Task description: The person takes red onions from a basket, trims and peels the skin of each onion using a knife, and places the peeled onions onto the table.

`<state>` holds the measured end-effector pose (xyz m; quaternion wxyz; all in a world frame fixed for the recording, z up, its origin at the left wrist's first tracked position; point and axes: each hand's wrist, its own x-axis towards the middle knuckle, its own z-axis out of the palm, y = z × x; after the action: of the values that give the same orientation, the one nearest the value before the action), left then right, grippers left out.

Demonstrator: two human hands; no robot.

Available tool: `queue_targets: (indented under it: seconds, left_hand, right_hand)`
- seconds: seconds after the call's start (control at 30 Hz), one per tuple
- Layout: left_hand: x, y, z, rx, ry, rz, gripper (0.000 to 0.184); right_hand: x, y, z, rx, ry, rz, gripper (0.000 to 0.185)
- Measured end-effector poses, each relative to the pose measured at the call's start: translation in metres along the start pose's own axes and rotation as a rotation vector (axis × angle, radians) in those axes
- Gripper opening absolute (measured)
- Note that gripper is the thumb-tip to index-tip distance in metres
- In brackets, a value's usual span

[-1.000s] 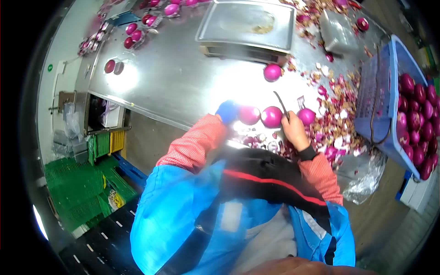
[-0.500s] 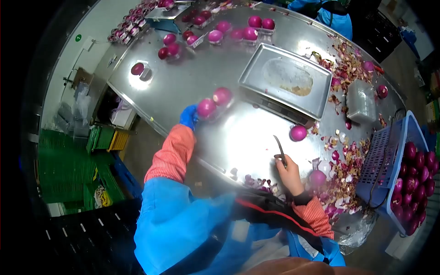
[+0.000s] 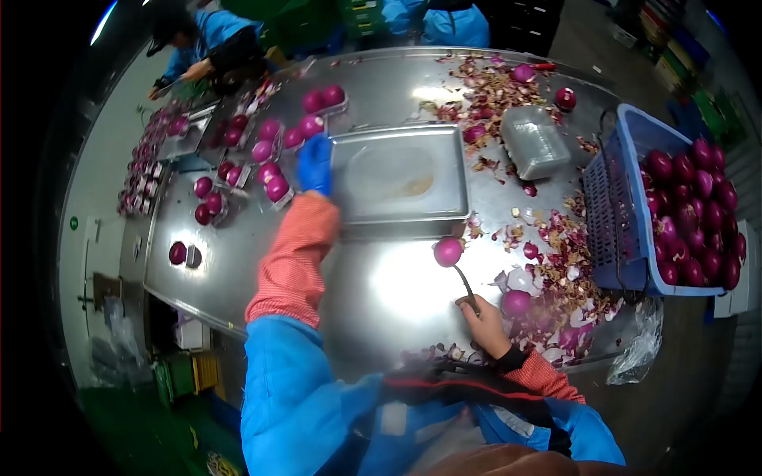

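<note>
Paired onions [image 3: 294,138], left of the metal tray [image 3: 377,170]: judged firm, smooth, fairly heavy; grip round the fullest part. My gloved left hand [image 3: 315,164] is just beside; opening and contact, I cannot tell. Rightward, my right hand [image 3: 486,325] is closed round a curved knife [image 3: 466,285].

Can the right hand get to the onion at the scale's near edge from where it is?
Probably yes: that onion sits just beyond the right hand, with bare table alongside, though the knife it holds points that way.
</note>
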<state>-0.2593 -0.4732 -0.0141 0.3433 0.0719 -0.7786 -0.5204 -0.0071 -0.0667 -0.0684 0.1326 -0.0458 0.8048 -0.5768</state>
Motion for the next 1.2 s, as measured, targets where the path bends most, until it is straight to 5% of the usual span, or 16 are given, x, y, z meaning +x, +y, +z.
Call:
queue_targets:
  seconds: [0.07, 0.17, 0.2, 0.3, 0.33, 0.47, 0.53, 0.7, 0.83, 0.9, 1.03, 1.2]
  left_hand:
    - [-0.007, 0.055, 0.091, 0.041, -0.493, 0.004, 0.022]
    - [-0.061, 0.129, 0.241, -0.185, -0.899, 0.007, 0.028]
    - [-0.073, 0.16, 0.274, -0.041, -0.989, 0.088, 0.032]
    - [-0.115, 0.172, 0.368, 0.451, -0.901, 0.5, 0.044]
    - [-0.12, 0.186, 0.378, 0.617, -1.026, 0.476, 0.047]
    - [-0.131, 0.165, 0.432, 0.796, -1.209, 0.315, 0.047]
    - [-0.124, 0.21, 0.379, 0.606, -1.211, 0.193, 0.04]
    - [-0.115, 0.149, 0.433, 0.765, -1.134, 0.409, 0.036]
    - [-0.12, 0.165, 0.412, 0.609, -0.937, 0.447, 0.035]
    - [-0.108, 0.143, 0.424, 0.596, -1.03, 0.362, 0.038]
    - [-0.12, 0.24, 0.347, 0.887, -1.177, 0.571, 0.055]
    - [-0.116, 0.242, 0.329, 0.793, -1.059, 0.379, 0.058]
  right_hand:
    - [-0.003, 0.001, -0.005, -0.017, 0.059, 0.027, 0.017]
    - [-0.007, -0.02, -0.024, 0.03, 0.172, -0.092, 0.015]
    - [-0.011, -0.03, -0.033, 0.041, 0.206, -0.101, 0.013]
    - [-0.024, -0.038, -0.067, -0.215, 0.237, -0.177, 0.012]
    - [-0.03, -0.024, -0.073, 0.123, 0.28, -0.09, 0.013]
    - [-0.049, -0.002, -0.103, 0.08, 0.5, -0.07, 0.014]
    - [-0.058, 0.009, -0.116, 0.088, 0.505, -0.005, 0.014]
    - [-0.07, -0.004, -0.133, 0.209, 0.509, 0.005, 0.015]
    - [-0.077, -0.013, -0.144, 0.243, 0.464, 0.029, 0.016]
    - [-0.081, -0.001, -0.145, 0.119, 0.454, -0.014, 0.016]
    - [-0.087, 0.017, -0.145, 0.089, 0.425, 0.033, 0.023]
    - [-0.087, 0.002, -0.137, 0.121, 0.347, 0.158, 0.024]
